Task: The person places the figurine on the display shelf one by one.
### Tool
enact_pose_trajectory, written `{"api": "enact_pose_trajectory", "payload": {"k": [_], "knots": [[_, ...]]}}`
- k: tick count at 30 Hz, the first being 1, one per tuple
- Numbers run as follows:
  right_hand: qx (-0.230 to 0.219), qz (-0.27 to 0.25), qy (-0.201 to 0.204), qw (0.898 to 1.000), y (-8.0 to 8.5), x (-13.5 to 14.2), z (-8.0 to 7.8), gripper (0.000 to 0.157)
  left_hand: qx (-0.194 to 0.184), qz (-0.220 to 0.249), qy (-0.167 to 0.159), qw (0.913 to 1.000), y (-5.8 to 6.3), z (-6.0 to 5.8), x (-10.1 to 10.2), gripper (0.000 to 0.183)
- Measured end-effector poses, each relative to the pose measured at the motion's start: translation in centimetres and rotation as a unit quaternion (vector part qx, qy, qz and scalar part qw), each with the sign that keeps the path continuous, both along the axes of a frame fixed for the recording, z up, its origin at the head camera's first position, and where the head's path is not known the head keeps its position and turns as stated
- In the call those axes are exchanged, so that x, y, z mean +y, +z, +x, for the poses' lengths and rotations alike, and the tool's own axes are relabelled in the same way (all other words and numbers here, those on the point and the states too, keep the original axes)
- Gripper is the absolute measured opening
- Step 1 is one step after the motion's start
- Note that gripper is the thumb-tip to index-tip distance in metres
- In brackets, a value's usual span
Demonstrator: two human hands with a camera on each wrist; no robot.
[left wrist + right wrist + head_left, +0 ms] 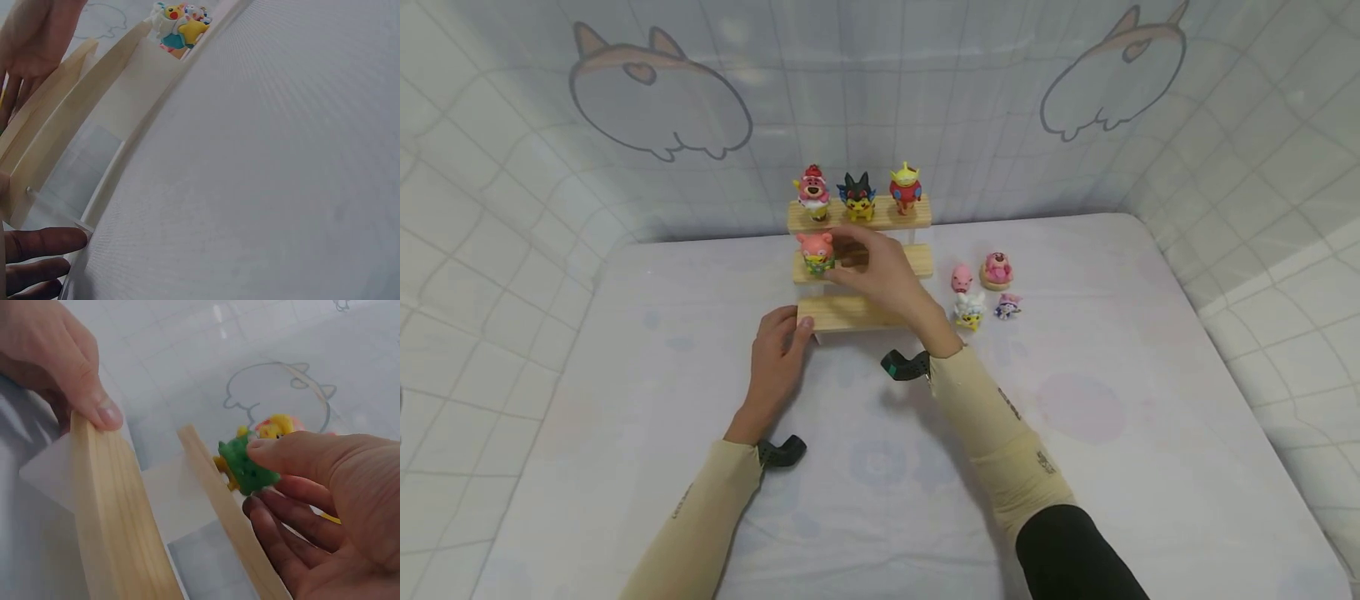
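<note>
A three-step wooden display stand (850,315) stands at the back of the table. At the left end of its middle step, my right hand (883,271) pinches a small figurine with a pink hood and green body (817,252) between thumb and fingers. In the right wrist view the figurine (253,469) tilts against the step's edge. My left hand (778,358) grips the left end of the lowest step, thumb on top of the board (119,506) and the other fingers at its side. Three figurines line the top step: a pink bear (813,192), a black-eared one (857,198) and a yellow-capped one (906,190).
Right of the stand, several figurines lie on the white cloth (880,500): a pink pig-like one (962,278), a pink bear on a round base (997,271), a white-and-yellow one (970,310) and a small purple-pink one (1007,307). A printed curtain (880,92) hangs behind.
</note>
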State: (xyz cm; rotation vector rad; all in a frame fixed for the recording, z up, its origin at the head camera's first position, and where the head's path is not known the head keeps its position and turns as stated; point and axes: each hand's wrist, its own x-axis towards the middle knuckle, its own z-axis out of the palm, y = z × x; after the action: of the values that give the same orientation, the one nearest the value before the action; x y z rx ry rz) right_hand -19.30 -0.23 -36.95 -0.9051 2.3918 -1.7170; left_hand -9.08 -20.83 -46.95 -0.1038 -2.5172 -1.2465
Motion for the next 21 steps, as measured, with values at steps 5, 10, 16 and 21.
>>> {"api": "enact_pose_trajectory", "payload": {"k": [5,10,16,21], "knots": [[-0.002,0.005,-0.004,1.0,-0.3,1.5,0.0,0.042,-0.003,-0.004,-0.001,1.0,0.0,-0.1,0.0,0.041],[-0.003,-0.002,-0.014,1.0,-0.5,3.0,0.3,0.039,0.0,-0.01,-0.002,1.0,-0.2,-0.1,-0.2,0.043],[0.001,-0.032,-0.02,0.999,-0.2,4.9,0.5,0.031,0.004,-0.007,-0.003,1.0,-0.2,-0.1,-0.2,0.043],[-0.004,-0.04,-0.022,0.999,0.1,6.4,0.8,0.029,0.008,-0.009,-0.004,0.9999,-0.2,-0.2,-0.2,0.042]]}}
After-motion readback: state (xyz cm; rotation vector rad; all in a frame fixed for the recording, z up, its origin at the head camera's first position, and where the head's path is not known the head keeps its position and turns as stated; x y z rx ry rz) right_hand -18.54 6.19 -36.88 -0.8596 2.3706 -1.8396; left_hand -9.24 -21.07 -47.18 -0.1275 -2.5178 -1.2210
